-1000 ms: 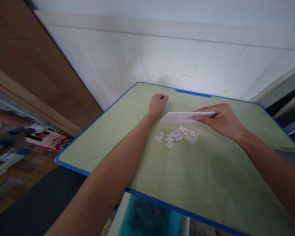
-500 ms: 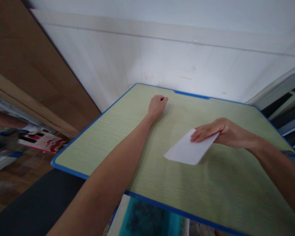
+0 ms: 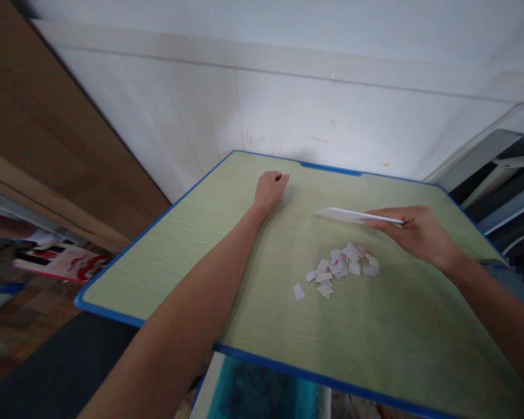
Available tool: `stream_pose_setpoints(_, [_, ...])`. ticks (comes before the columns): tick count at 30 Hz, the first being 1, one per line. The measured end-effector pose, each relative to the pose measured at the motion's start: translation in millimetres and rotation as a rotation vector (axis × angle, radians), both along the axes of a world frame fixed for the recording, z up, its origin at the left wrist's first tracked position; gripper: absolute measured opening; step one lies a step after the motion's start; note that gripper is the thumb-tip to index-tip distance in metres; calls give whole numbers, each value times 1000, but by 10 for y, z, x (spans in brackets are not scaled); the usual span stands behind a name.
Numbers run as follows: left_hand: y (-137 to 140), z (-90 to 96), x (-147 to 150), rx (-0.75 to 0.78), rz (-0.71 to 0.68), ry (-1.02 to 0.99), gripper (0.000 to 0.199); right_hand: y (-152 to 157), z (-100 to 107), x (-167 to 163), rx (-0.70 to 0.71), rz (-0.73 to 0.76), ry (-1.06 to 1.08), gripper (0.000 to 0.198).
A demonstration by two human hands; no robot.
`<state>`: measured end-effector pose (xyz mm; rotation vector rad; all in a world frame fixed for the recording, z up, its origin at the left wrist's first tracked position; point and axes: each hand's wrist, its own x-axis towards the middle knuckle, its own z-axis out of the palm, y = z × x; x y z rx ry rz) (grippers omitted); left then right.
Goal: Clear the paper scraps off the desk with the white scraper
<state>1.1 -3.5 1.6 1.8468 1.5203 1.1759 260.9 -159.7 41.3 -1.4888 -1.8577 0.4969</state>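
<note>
A loose heap of small white paper scraps (image 3: 338, 265), some with pinkish marks, lies on the pale green table top (image 3: 192, 244). One scrap (image 3: 298, 291) sits a little apart at the near left. Just behind and above the heap, my right hand (image 3: 413, 230) pinches a white paper envelope (image 3: 340, 215), seen almost edge-on and pointing left. Its inside is hidden from this angle. My left hand (image 3: 271, 189) rests on the table farther back as a loose fist, and nothing shows in it.
Blue edging (image 3: 262, 359) runs round the table, whose far side meets a white wall (image 3: 283, 105). Below the near edge is a teal bin (image 3: 262, 387). A brown cardboard panel (image 3: 61, 116) stands left, grey folded metal frames (image 3: 502, 169) right. Another person's arm (image 3: 4, 226) shows at far left.
Paper scraps now lie on the table where the envelope was held. My right hand has lifted the envelope back and turned it edge-on. My left fist stays in place.
</note>
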Motion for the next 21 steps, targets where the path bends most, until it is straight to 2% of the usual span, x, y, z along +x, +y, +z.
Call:
stream_pose_setpoints(4, [-14,8,2,3,-6,-3,41,-400,28,-109,37,193,-80,20])
stream_pose_setpoints(6, [-16,11,3,2,-5,1,41,-553,68,-161,76,235,-85,19])
stream_pose_setpoints(8, [-16,12,3,1,-7,2,41,-637,113,-167,122,139,-61,14])
stream_pose_setpoints(13, [-19,21,9,2,-3,-1,39,-642,207,34,187,-374,109,13])
stream_pose_setpoints(15, [-27,27,13,4,-4,6,39,-648,218,144,171,-496,240,16])
stream_pose_setpoints(18, [-34,31,18,1,-4,24,38,-691,198,286,125,-585,321,14])
stream_pose_setpoints(21, [-26,25,21,-18,13,43,36,-729,148,359,112,-536,230,15])
